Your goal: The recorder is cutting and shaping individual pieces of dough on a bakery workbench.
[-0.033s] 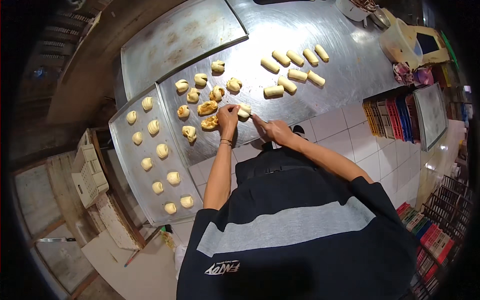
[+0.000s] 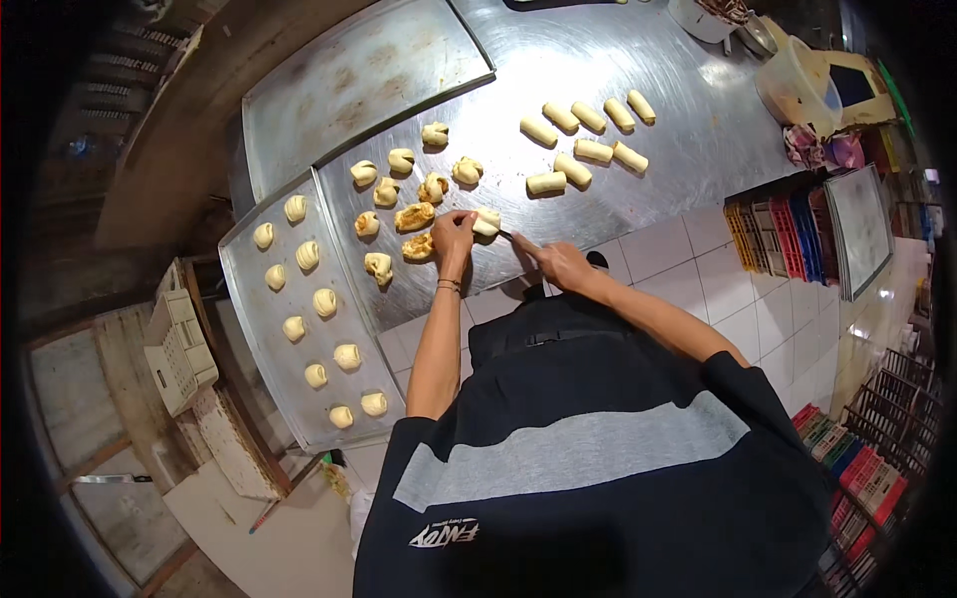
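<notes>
My left hand [image 2: 454, 244] pinches the left end of a pale dough roll [image 2: 486, 220] near the front edge of the steel table [image 2: 518, 90]. In my right hand [image 2: 560, 265] is a small knife [image 2: 506, 235]; its dark blade meets the roll's near right side, with my forefinger stretched along it. Just left of the roll, several cut dough pieces [image 2: 416, 216] show brown filling, some of them knotted or folded. Farther right lie several whole dough rolls [image 2: 573, 168] in two loose rows.
A metal baking tray [image 2: 261, 349] with several shaped dough pieces [image 2: 324, 302] stands at the left. Another tray [image 2: 369, 85] lies at the far left. At the far right are a plastic tub [image 2: 797, 85] and a white pot [image 2: 703, 18]; coloured crates [image 2: 783, 239] stand beyond the table's right side.
My right hand has drawn slightly to the right with the knife, and more of the blade shows. My left hand stays on the dough roll.
</notes>
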A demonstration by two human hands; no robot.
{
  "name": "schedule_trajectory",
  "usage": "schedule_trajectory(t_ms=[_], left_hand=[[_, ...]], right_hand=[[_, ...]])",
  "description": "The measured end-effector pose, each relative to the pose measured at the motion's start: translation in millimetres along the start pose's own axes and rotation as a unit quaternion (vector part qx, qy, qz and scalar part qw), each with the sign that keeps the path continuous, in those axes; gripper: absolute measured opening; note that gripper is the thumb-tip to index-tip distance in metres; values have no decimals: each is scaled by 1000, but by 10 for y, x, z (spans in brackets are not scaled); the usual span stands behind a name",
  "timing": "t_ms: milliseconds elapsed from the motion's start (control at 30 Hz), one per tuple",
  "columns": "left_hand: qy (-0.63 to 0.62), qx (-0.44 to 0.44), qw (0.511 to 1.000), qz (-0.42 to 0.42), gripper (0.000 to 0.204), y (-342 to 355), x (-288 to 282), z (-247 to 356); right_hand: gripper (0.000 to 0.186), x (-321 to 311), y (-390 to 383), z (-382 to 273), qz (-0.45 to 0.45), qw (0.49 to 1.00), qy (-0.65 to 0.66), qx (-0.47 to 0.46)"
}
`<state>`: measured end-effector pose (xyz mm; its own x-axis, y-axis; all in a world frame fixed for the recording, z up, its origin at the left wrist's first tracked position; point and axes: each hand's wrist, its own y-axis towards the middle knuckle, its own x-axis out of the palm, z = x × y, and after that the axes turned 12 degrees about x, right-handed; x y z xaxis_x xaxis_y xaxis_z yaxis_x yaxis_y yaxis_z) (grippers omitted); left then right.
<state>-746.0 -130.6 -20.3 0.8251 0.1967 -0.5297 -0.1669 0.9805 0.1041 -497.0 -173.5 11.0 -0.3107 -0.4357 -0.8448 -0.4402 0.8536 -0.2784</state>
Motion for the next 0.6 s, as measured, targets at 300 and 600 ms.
schedule_trajectory(t_ms=[300,600], left_hand=[[65,56,996,8,19,385,-382,-13],[101,261,953,-116,43,764,546,953]], right_hand=[[78,-663,-758,787,-36,977,149,150],[69,-1073,-1199,937,143,927,215,272]])
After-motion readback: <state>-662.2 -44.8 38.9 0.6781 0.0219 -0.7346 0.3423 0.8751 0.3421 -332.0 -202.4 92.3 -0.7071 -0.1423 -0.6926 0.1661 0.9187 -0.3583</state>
